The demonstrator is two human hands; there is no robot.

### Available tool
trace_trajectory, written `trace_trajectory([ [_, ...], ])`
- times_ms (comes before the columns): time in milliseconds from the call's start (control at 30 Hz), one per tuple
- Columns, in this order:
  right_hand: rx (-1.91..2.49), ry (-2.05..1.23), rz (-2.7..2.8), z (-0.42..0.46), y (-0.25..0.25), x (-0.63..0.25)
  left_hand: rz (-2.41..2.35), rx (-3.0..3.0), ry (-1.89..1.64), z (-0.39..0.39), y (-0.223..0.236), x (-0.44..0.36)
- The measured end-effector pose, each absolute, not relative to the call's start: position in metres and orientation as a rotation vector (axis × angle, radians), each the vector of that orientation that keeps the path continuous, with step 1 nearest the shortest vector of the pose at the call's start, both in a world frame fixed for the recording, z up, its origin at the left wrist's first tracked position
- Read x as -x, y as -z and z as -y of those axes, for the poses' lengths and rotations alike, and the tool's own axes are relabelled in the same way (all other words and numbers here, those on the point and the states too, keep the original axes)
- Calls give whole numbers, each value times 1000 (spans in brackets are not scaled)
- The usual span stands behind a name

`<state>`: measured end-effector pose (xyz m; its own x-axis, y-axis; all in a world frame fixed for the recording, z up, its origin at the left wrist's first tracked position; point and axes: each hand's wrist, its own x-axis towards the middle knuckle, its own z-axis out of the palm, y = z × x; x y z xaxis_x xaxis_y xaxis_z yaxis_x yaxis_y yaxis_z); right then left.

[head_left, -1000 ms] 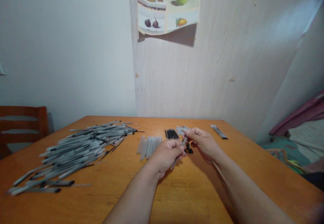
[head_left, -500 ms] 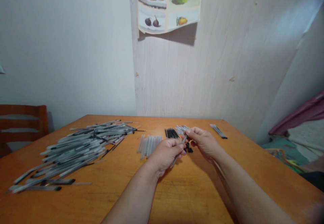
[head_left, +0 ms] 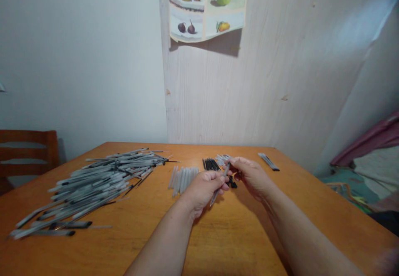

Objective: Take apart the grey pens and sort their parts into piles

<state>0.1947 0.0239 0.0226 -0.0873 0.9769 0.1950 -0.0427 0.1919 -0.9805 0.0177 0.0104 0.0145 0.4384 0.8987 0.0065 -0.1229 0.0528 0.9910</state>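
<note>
In the head view, my left hand (head_left: 202,190) is closed round the middle of a slim, translucent grey pen (head_left: 214,198). Its lower end sticks out below my fingers and it slants up to the right. At the pen's upper end, the fingertips of my right hand (head_left: 252,177) are pinched; exactly what they grip there is too small to tell apart. Small black caps (head_left: 233,183) lie just under my right hand. Behind the hands are a row of black thin sticks (head_left: 211,164) and some clear-and-white thin pieces (head_left: 222,158). Clear empty tubes (head_left: 184,178) lie left of my left hand.
A large heap of grey pens with black ends (head_left: 102,180) covers the left of the wooden table (head_left: 224,242). A small bundle of pens (head_left: 268,162) lies at the far right. A chair (head_left: 29,151) stands at the left, and a wall is behind the table.
Both hands stay at nearly the same spot with the pen between them. The fingers of my left hand have shifted slightly on it. The view has moved a little.
</note>
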Motion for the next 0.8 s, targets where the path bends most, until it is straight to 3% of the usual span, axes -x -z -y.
trace_trajectory([
  [800, 1071, -833, 1446, -24, -22, -186, -861, -1356, -1029, -17, -3, -25],
])
